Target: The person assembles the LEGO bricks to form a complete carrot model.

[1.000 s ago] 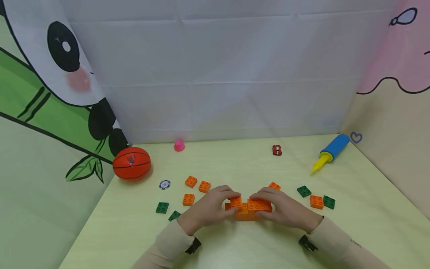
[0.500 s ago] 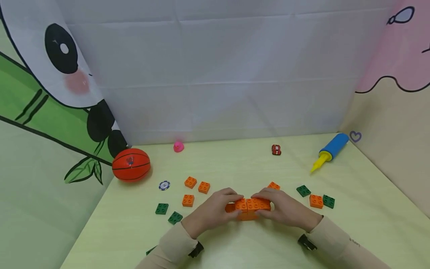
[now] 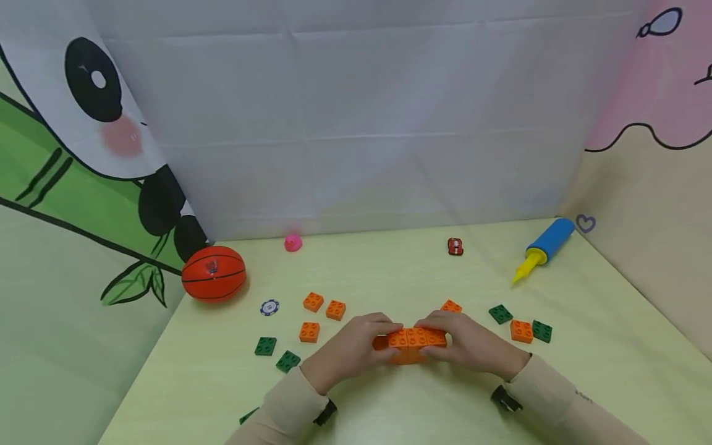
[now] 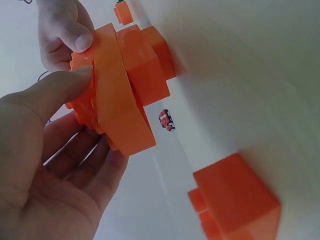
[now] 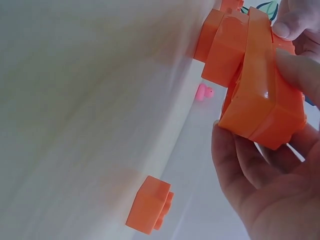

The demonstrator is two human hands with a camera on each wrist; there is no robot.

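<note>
Low over the table, both hands hold a stack of orange toy building bricks (image 3: 413,353). My left hand (image 3: 356,345) pinches its left end, thumb on the near side and fingers behind. My right hand (image 3: 471,346) grips the right end the same way. Along the top, studded bricks sit side by side with a thin seam between them. In the left wrist view a long brick (image 4: 122,107) forms the layer below, with narrower bricks (image 4: 145,67) stepped under it. The right wrist view shows the long brick (image 5: 252,95) between thumb and fingers, its far end hidden by the left hand.
Loose orange bricks (image 3: 309,332) and green bricks (image 3: 266,346) lie to the left. More green (image 3: 500,314) and orange bricks (image 3: 521,332) are at right. Behind them are a ball (image 3: 214,274), a poker chip (image 3: 269,307), a pink duck (image 3: 293,242), a toy car (image 3: 455,246) and a blue-yellow pump (image 3: 545,248).
My left hand has brought its small top brick right and down, closing the gap to the neighbouring brick. The right hand keeps its grip almost in place. Over the last half second little differs.
</note>
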